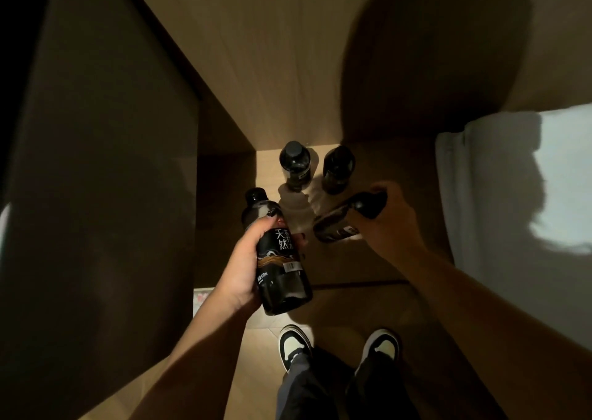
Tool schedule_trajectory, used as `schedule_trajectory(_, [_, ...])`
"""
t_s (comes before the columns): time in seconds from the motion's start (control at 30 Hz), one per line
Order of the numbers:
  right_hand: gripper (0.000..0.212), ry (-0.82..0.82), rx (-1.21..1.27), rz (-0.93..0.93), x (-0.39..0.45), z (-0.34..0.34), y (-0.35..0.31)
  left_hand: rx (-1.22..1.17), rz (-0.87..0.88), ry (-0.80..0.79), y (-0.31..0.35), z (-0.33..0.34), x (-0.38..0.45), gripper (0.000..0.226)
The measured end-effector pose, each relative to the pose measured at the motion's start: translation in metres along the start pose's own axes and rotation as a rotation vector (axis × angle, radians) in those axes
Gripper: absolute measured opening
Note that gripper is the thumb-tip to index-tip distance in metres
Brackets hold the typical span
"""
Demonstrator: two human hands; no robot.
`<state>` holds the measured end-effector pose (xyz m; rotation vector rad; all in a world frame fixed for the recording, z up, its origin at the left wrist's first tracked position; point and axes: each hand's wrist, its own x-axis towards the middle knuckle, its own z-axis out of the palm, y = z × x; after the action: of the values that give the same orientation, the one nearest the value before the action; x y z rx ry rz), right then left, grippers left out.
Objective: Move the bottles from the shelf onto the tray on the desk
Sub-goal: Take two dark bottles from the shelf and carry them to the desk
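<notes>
My left hand [246, 259] grips a dark bottle [278, 272] with white characters on its label, lifted clear of the low wooden shelf [378, 259]. My right hand [387, 218] is closed over the cap end of a second dark bottle [336, 224], which is tilted, its base toward the left, just above the shelf. Two more dark bottles stand upright at the back of the shelf, one on the left [295, 165] and one on the right [338, 168]. No tray or desk is in view.
A dark cabinet panel [96, 163] rises on the left, a wooden wall [256, 51] behind the shelf. A pale curtain [512, 189] hangs at the right. My two black-and-white shoes [294, 344] stand on the wooden floor below the shelf edge.
</notes>
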<state>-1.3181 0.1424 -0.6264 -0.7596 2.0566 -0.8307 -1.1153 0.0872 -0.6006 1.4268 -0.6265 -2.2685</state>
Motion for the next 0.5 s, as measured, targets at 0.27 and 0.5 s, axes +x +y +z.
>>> schedule_trajectory(0.27, [0.058,0.215,0.159,-0.15,-0.058,-0.064,-0.076,-0.208,-0.022,-0.006,0.018,0.036,-0.041,0.039])
schedule_trajectory(0.5, [0.065,0.178,-0.129,-0.307,-0.125,-0.124,-0.164,-0.359,0.022,-0.101,0.05,0.076,-0.108,0.042])
